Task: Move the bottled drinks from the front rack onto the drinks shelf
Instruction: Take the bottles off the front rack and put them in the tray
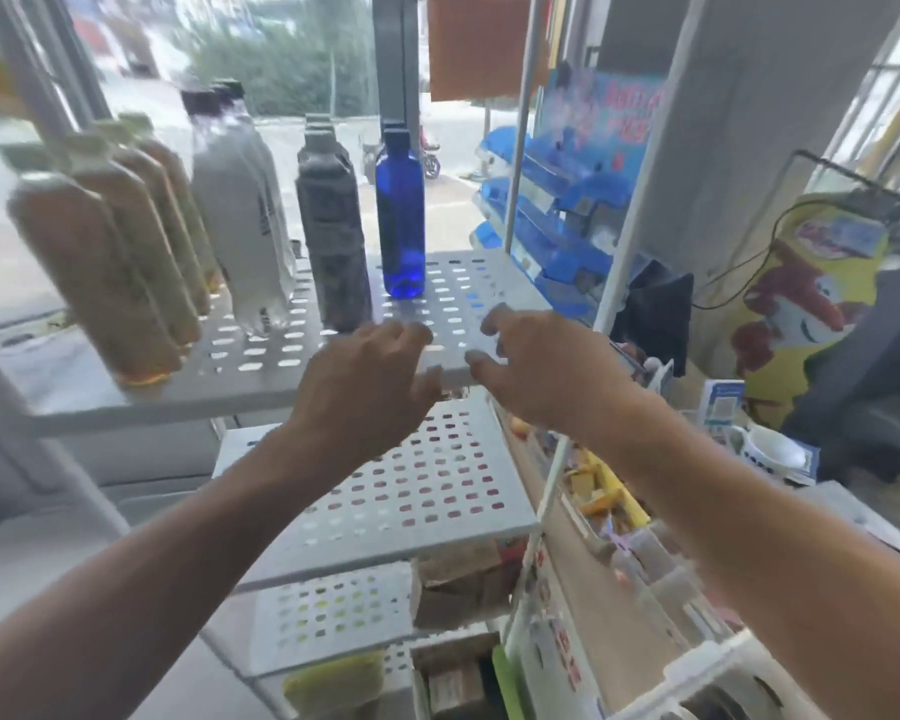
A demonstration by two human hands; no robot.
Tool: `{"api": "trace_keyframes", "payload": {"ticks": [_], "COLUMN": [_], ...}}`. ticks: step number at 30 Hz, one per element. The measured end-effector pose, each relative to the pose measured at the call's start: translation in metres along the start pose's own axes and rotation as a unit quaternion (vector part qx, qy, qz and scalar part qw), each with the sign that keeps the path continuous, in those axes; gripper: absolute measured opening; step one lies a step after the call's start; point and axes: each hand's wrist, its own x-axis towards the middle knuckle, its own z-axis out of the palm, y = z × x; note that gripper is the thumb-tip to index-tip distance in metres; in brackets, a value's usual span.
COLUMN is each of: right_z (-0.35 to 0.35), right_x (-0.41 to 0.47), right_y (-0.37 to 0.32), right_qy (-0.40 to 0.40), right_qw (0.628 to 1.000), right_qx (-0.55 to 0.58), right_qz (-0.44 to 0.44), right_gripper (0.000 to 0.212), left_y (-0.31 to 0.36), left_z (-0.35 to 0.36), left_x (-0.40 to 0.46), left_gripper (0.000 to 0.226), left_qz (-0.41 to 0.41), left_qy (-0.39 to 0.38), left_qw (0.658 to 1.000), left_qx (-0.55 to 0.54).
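A perforated grey shelf (453,298) at chest height carries rows of bottles: brown drinks (94,272) on the left, white bottles (240,220), dark grey bottles (333,236) and one blue bottle (400,220) standing furthest right. My left hand (370,387) hovers at the shelf's front edge below the dark grey bottles, fingers loosely curled and holding nothing. My right hand (531,366) hangs beside it over the bare right part of the shelf, fingers spread and loosely bent, also holding nothing. The picture is blurred by motion.
Lower perforated shelves (427,491) sit beneath my arms, with cardboard boxes (458,579) under them. A snack rack (609,517) runs along the right. Blue display trays (557,210) hang behind the shelf's white upright post (630,210). A window with a street lies beyond.
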Motion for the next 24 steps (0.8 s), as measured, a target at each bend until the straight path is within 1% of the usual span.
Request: {"api": "trace_keyframes", "payload": {"ticks": [4,9,13,18,20,24], "right_z": [0.006,0.034,0.058,0.084,0.092,0.106], "right_x": [0.052,0.119,0.160,0.194,0.205,0.216], "right_y": [-0.013,-0.018,-0.021,-0.031,-0.034,-0.031], "right_qy": [0.013,0.025,0.043,0.081,0.087,0.111], "right_qw": [0.995,0.984,0.968,0.943,0.937,0.940], "right_qx": [0.093,0.167,0.225,0.297,0.309,0.292], "right_qz": [0.011,0.064,0.101,0.129,0.135,0.137], "right_gripper": [0.045,0.057,0.071,0.094,0.092,0.062], "left_y": [-0.029,-0.053,-0.061,-0.073,-0.077,-0.079], "left_z": [0.007,0.022,0.029,0.030,0.029,0.027], "left_x": [0.012,0.035,0.037,0.037,0.038,0.042], "left_gripper": [0.034,0.034,0.032,0.028,0.028,0.026], "left_qz": [-0.021,-0.051,-0.054,-0.063,-0.066,-0.060], "left_qy": [0.023,0.016,0.016,0.023,0.024,0.027], "left_qw": [0.999,0.999,0.998,0.998,0.998,0.998], "left_qx": [-0.011,0.001,0.005,-0.002,-0.005,-0.009]}}
